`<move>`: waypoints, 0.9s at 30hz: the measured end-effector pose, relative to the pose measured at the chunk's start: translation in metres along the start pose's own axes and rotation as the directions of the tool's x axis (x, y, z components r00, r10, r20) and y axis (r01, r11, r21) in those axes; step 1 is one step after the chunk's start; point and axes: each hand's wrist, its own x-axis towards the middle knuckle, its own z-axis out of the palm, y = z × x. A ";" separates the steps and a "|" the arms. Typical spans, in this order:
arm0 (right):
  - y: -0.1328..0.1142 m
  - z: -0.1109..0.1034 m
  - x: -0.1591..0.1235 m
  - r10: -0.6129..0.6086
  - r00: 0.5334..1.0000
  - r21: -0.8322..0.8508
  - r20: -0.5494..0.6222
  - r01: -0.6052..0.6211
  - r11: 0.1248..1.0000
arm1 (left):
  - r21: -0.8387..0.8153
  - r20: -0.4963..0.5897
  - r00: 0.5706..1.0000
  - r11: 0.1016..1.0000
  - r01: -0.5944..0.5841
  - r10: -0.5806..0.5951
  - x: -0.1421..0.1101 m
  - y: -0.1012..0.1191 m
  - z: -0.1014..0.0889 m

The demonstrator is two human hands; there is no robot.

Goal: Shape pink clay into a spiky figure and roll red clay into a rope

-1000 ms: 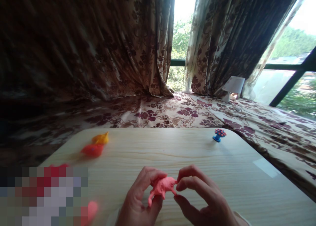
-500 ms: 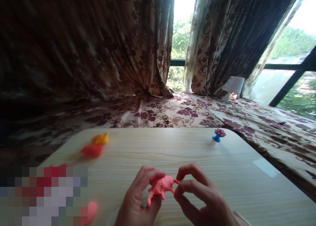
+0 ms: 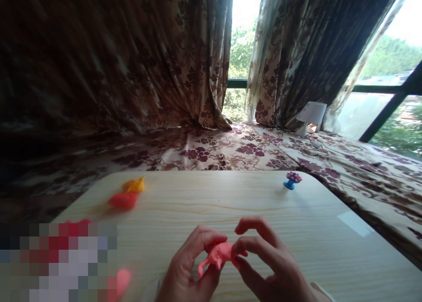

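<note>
Clock on tbl (image 3: 198, 216), 12 = far edge | pink fig (image 3: 220, 254) at 6, btwn hands | L hand (image 3: 189, 264) pinching its body | R hand (image 3: 277, 262) pinching 3-o'clock end, one finger lifted | I see red-dotted blue pc (image 3: 293, 179) abt 1-2, yellow pc (image 3: 134, 185) abt 10-11

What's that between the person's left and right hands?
A pink figure, gripped by the left hand, while the right hand pinches its other end, as the head view shows.
</note>
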 end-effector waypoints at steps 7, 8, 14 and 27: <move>0.001 0.000 -0.001 0.000 1.000 0.025 0.003 0.000 1.000 | -0.020 0.005 0.999 0.999 0.042 -0.042 -0.001 0.001 0.004; 0.001 0.000 -0.001 -0.001 1.000 0.027 -0.002 0.001 1.000 | -0.016 0.006 0.999 0.999 0.046 -0.046 -0.001 0.000 0.004; -0.002 0.000 0.000 0.011 1.000 0.028 -0.021 -0.010 1.000 | -0.027 0.022 0.998 0.998 0.054 -0.054 -0.001 0.001 0.005; 0.004 0.000 0.000 -0.026 0.999 0.024 -0.020 0.027 0.999 | -0.027 0.004 0.996 0.995 0.093 -0.093 -0.001 0.002 0.006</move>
